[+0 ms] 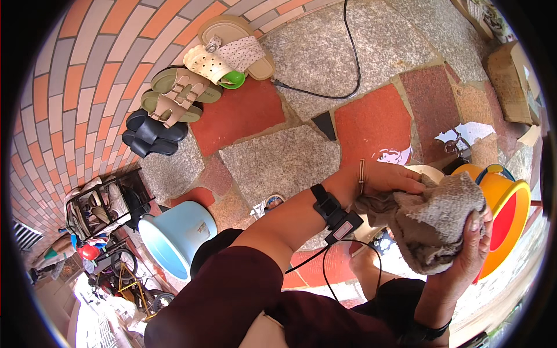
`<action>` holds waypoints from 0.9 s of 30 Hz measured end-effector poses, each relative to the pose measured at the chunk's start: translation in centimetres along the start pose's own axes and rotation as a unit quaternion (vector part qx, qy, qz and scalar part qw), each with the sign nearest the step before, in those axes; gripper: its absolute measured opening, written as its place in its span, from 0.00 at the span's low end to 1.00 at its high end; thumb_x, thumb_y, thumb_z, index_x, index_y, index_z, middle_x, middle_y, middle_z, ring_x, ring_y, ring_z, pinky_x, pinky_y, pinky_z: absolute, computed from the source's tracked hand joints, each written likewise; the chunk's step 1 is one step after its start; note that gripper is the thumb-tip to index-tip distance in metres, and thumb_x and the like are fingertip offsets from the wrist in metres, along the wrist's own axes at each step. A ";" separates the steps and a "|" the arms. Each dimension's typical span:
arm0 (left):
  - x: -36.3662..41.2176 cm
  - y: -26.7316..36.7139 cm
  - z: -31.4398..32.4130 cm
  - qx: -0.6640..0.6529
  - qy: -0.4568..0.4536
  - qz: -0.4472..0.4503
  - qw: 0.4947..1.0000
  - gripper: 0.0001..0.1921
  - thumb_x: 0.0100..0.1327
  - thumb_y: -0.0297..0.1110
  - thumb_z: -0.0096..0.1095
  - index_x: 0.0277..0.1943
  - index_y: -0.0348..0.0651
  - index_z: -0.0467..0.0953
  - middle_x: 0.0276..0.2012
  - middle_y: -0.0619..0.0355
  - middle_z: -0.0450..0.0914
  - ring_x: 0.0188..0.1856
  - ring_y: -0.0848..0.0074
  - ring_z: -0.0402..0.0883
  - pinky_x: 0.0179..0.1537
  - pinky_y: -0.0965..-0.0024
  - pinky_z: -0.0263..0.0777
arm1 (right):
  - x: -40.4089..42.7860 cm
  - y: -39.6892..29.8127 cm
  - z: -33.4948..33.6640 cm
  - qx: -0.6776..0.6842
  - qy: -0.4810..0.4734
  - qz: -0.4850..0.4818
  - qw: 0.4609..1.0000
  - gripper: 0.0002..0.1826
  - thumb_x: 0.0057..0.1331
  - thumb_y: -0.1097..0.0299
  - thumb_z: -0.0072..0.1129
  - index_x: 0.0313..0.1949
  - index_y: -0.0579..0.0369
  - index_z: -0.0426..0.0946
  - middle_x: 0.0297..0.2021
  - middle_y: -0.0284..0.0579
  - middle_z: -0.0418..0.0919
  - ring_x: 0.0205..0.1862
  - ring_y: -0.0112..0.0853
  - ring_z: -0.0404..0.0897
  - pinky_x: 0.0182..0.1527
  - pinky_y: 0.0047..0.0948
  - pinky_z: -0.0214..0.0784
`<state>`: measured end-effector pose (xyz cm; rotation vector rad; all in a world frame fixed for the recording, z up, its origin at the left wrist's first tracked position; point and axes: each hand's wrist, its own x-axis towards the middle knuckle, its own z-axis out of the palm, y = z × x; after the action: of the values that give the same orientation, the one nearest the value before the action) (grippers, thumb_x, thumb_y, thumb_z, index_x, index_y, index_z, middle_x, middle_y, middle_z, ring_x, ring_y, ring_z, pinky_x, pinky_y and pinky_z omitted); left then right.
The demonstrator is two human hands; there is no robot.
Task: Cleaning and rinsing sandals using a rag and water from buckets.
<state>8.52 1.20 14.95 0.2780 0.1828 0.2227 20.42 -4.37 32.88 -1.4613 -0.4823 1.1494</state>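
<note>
A wet grey-brown cloth (435, 226), bunched and fuzzy on one side, hangs between my two hands at the right. My left hand (394, 177) grips its upper left part, fingers bent over the fabric. Holding the lower right side is my right hand (472, 243), thumb on top. Just beyond the cloth stands a yellow bucket (520, 217) with something red (504, 222) inside it. The cloth and my hands hide part of the bucket. A cream-coloured thing behind the cloth is mostly covered, so its kind is unclear.
Slippers and sandals (174, 95) line the brick wall (104, 56). A light blue bucket (187, 235) stands at left, near a shoe rack (102, 206) and bicycles (130, 282). A black cable (357, 56) crosses the stone floor. A cardboard box (507, 82) sits at upper right. Water puddles (468, 132) shine.
</note>
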 end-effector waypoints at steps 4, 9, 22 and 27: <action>-0.8 0.8 4.1 -0.155 0.077 0.062 0.983 0.20 0.67 0.43 0.52 0.54 0.37 0.70 0.47 0.57 0.78 0.48 0.77 0.78 0.51 0.72 0.72 | 0.4 1.6 0.0 -0.088 -0.025 -0.101 0.991 0.11 0.64 0.69 0.57 0.45 0.55 0.71 0.44 0.39 0.74 0.47 0.26 0.72 0.54 0.28 0.63; -1.1 -1.4 5.0 -0.186 0.205 0.107 0.955 0.19 0.69 0.44 0.47 0.52 0.38 0.72 0.46 0.56 0.79 0.48 0.74 0.78 0.52 0.68 0.72 | -0.9 3.8 -0.7 -0.172 -0.039 -0.122 0.977 0.10 0.63 0.78 0.54 0.44 0.58 0.70 0.48 0.45 0.69 0.52 0.33 0.68 0.58 0.32 0.56; -3.3 0.3 21.8 -0.254 0.327 0.150 0.898 0.22 0.69 0.41 0.41 0.58 0.33 0.66 0.56 0.47 0.71 0.58 0.61 0.71 0.62 0.57 0.61 | -7.7 -1.7 -4.5 0.490 -0.090 0.291 0.817 0.44 0.58 0.37 0.53 0.66 0.48 0.52 0.65 0.42 0.58 0.65 0.42 0.59 0.64 0.51 0.51; 2.9 4.5 30.7 -0.005 0.396 0.072 0.915 0.18 0.66 0.34 0.43 0.55 0.34 0.68 0.50 0.50 0.75 0.52 0.65 0.75 0.56 0.61 0.67 | -4.5 -10.9 -7.9 0.473 -0.032 0.319 0.820 0.33 0.58 0.53 0.59 0.61 0.50 0.61 0.56 0.45 0.69 0.59 0.44 0.67 0.62 0.50 0.57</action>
<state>16.81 -1.57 44.82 0.1770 0.9691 0.4764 28.46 -9.26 43.46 -0.6711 0.5645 1.6278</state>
